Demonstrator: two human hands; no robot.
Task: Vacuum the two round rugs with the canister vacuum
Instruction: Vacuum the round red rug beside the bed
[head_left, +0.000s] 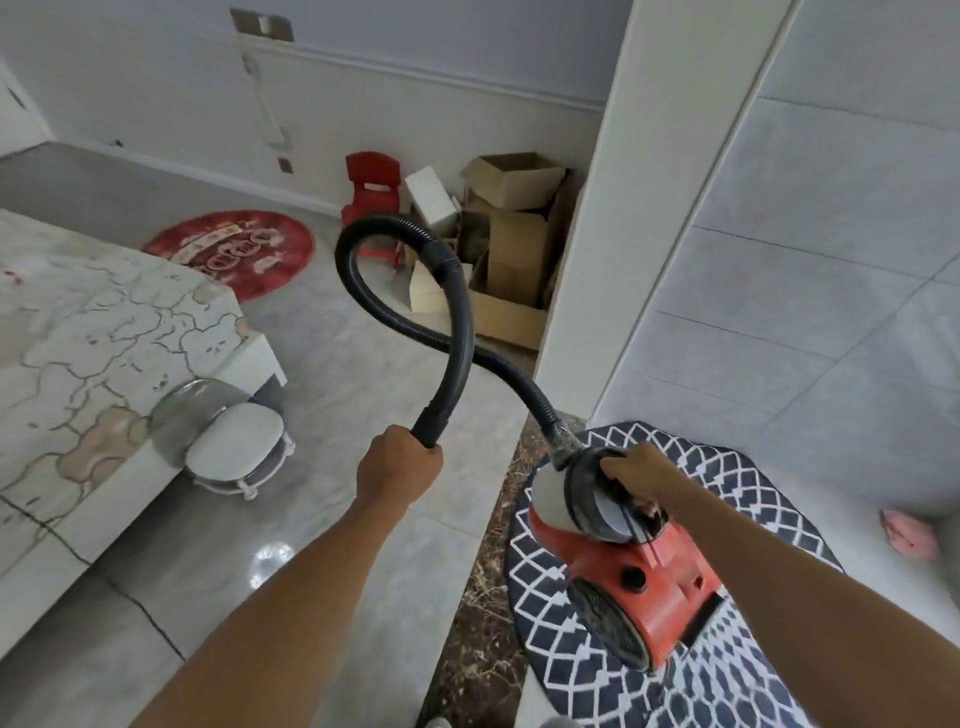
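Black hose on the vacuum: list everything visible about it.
The hose is black, ribbed and plastic-looking, with smooth cuffs at the top of its loop and at the hand end. It leaves the front of the red canister vacuum, arcs up off the floor, crosses itself once and runs down to the left hand, which grips the end cuff. Anything past that hand is hidden.

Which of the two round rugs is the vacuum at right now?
The navy-and-white lattice rug, directly under the vacuum. The red rug lies far off beside the bed.
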